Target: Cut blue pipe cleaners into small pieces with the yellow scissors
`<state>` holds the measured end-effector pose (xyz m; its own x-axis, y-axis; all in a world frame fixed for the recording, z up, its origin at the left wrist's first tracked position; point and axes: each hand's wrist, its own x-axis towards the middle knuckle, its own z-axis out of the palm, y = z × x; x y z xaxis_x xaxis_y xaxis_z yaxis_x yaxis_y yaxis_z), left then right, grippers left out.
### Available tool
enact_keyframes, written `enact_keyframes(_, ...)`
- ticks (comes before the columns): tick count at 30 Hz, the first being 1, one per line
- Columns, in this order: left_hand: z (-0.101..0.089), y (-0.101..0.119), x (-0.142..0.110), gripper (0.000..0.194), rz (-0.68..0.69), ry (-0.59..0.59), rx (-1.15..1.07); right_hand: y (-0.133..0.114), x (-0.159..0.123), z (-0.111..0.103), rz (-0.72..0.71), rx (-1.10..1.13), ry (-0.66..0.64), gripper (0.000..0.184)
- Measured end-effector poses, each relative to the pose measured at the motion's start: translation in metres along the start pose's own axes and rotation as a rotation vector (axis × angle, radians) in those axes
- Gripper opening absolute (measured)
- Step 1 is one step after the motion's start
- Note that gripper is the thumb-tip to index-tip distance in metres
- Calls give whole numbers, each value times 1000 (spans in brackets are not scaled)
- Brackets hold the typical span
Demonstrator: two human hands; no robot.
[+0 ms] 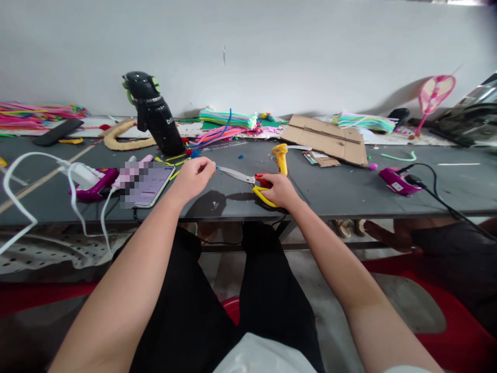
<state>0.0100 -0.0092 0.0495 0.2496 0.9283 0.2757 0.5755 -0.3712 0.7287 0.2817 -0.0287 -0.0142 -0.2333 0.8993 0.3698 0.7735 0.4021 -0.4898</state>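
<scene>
My right hand (282, 190) is wrapped round the red and yellow handles of a pair of scissors (236, 175), held just above the table's front part. The blades point left and look nearly closed. My left hand (194, 178) is pinched at the blade tips, where a small blue piece (218, 167) shows by the fingertips; most of it is hidden. Behind the scissors a yellow glue gun (281, 158) stands close to my right hand. A phone (151, 185) lies beside my left wrist.
A black bottle (161, 116) stands behind my left hand. Bundles of pipe cleaners (229, 118) and cardboard (326, 139) lie along the wall. Purple power sockets (95, 184) with cables sit at the left and right. Another person's leg (392, 235) shows at the right.
</scene>
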Motion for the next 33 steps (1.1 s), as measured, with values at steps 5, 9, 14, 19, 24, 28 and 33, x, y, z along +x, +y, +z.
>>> enact_keyframes(5, 0, 0, 0, 31, -1, 0, -4, -1, 0, 0, -6, 3, -4, 17)
enact_keyframes(9, 0, 0, 0, 30, -4, -4, -8, -1, 0, 0, 1, -9, -6, 13)
enact_keyframes(14, 0, -1, 1, 30, 7, -2, -5, -1, 0, 0, 22, -45, 13, 14)
enact_keyframes(19, 0, -2, 0, 31, 6, 1, -7, -1, -1, 0, 24, -51, 28, 17)
enact_keyframes(24, 0, -3, 1, 30, -10, 18, -16, -1, -1, -2, 42, 3, 44, 26)
enact_keyframes(28, 0, -3, 1, 31, -15, 46, -53, -3, 0, -4, 14, 32, 24, 28)
enact_keyframes(33, 1, -3, 1, 34, -26, 41, -58, -4, -1, -3, 1, 29, 16, 24)
